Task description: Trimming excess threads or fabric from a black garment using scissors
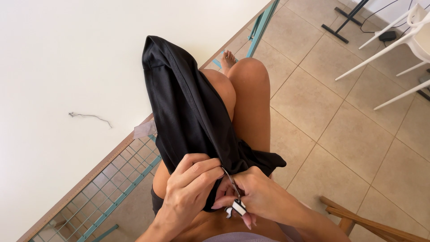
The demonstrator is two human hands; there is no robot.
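- Fingers of your left hand [190,179] are pinched shut on a fold of the black cloth [188,112], low in the middle of the frame; the thumb side is hidden under the fold.
- Your right hand [260,195] grips small scissors [234,193]. Their thin metal blades point up toward the pinched fold, and the black-and-white handle sits by your fingertips.
- The cloth hangs from the table [53,67] edge in the upper middle of the frame down over your bare knees [242,85] to your hands.
- Risk: the blade tips sit just beside your left fingertips, so a slip or a tug on the cloth could nick them.
- Risk: the fabric lies directly on your thigh; if the tips go through more than one layer, I judge they could reach the skin beneath.
- Risk: the fold is bunched, so you may catch a layer you cannot see. Whether the blades are open or closed I cannot tell.
- Risk: most of the cloth's weight hangs off the table; if it slides, it could drag the fold out of your pinch.
- Containers: none in view. The table at the left carries only a loose thread [89,117], with a pale scrap [144,129] at its edge.
- White chair legs [394,49] stand at the upper right, well apart from your hands.
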